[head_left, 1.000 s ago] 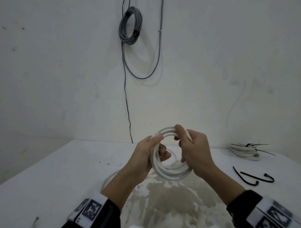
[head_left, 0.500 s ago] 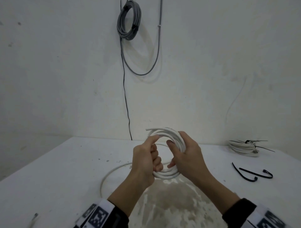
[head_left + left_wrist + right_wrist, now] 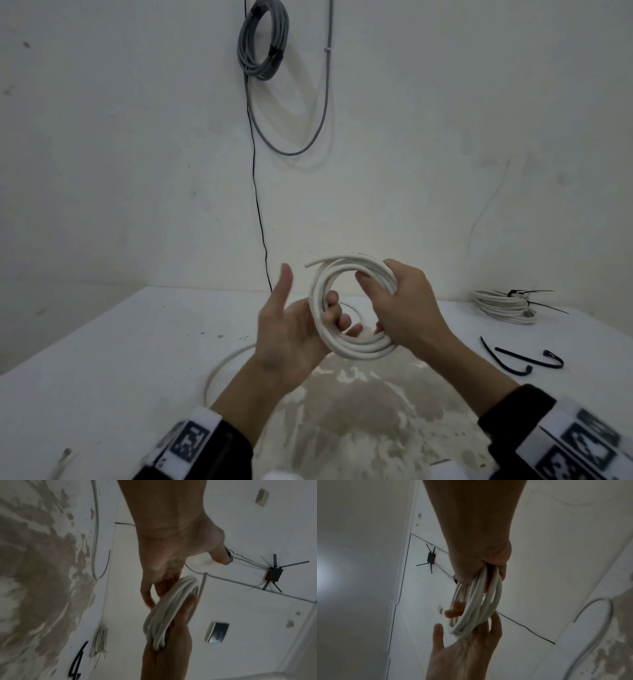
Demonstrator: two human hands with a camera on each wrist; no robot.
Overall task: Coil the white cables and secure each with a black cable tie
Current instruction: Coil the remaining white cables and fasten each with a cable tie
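Note:
A white cable coil (image 3: pixel 363 350) is held upright above the table, its free end poking out at the top left. My right hand (image 3: pixel 406 308) grips the coil's right side, thumb inside the ring. My left hand (image 3: pixel 301 325) is open at the coil's left side, thumb raised clear, fingers reaching through the ring and touching it. In the right wrist view the coil (image 3: pixel 476 608) rests against the left palm (image 3: pixel 467 649). The cable's loose tail (image 3: pixel 221 366) curves over the table. Two black cable ties (image 3: pixel 520 359) lie at the right.
A tied white coil (image 3: pixel 503 305) with black ties lies at the back right of the white table (image 3: pixel 102 359). A grey cable bundle (image 3: pixel 262 44) and a thin black wire (image 3: pixel 260 222) hang on the wall. A worn brown patch (image 3: pixel 359 418) marks the near tabletop.
My left hand has let go of the coil's left side and opened, thumb lifting up. The right hand keeps its grip and has shifted the coil slightly right.

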